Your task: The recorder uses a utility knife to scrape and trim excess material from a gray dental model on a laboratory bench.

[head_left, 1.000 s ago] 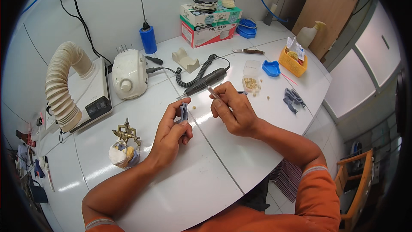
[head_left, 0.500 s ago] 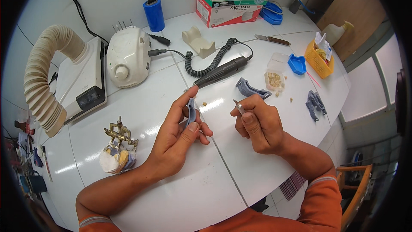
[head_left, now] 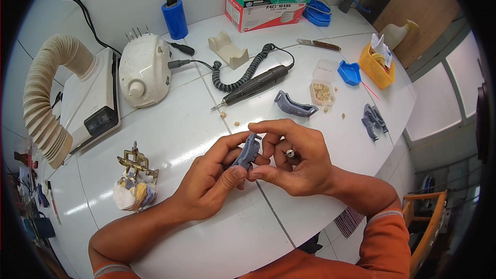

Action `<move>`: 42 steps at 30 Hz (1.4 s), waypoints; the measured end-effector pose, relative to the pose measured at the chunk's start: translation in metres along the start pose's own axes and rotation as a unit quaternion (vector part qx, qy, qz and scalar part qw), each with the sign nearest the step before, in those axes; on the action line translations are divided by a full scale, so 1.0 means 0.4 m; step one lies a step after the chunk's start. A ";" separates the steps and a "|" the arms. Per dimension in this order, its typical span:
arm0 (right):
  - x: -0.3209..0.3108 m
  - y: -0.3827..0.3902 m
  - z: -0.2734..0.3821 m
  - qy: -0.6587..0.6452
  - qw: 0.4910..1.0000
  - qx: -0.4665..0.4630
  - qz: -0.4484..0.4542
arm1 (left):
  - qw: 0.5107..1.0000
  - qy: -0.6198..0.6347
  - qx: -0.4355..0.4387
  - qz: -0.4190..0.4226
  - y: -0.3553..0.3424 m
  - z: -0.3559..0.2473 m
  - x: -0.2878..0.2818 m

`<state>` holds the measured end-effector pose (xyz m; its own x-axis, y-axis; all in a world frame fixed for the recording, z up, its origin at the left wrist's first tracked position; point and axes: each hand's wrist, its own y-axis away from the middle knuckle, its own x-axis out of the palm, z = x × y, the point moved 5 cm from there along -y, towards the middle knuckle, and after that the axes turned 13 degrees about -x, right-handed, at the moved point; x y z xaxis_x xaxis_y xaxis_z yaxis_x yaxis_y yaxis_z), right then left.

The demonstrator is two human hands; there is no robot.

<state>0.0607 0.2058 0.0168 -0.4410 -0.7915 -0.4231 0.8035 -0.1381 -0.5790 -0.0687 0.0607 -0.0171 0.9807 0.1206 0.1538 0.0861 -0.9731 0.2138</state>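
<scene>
My left hand [head_left: 212, 183] is closed round a small blue-grey curved piece [head_left: 248, 151], tilted upright between fingers and thumb. My right hand [head_left: 299, 160] is beside it, its index finger and thumb at the piece, while a slim metal tool [head_left: 289, 153] sits tucked in its curled fingers, mostly hidden. Beyond my hands lie another blue-grey curved piece [head_left: 294, 107], several small beige bits and an open clear box [head_left: 322, 94] of similar bits. A brass articulator [head_left: 135, 163] with white and yellow casts stands left of my left hand.
Behind are a corrugated suction hose [head_left: 41, 103], white motor unit [head_left: 144, 72], black handpiece [head_left: 253, 85] on a coiled cord, beige rest [head_left: 227, 51], stacked boxes [head_left: 268, 10], a knife [head_left: 319, 45], blue tray [head_left: 349, 72], yellow basket [head_left: 376, 70] and more grey pieces [head_left: 373, 121] on the right.
My right hand has moved left and turned, joining my left hand at the piece; the metal tool is now tucked in its fingers. The view has shifted as the head moved.
</scene>
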 end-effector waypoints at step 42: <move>0.017 0.019 -0.034 -0.193 0.966 0.166 -0.043 | 0.996 -0.064 -0.009 -0.065 -0.008 0.002 0.010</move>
<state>0.0584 0.2073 -0.0001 -0.3817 -0.9226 -0.0552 0.8826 -0.3461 -0.3182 -0.0648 0.0641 -0.0179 0.9760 0.2176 0.0006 0.2111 -0.9473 0.2409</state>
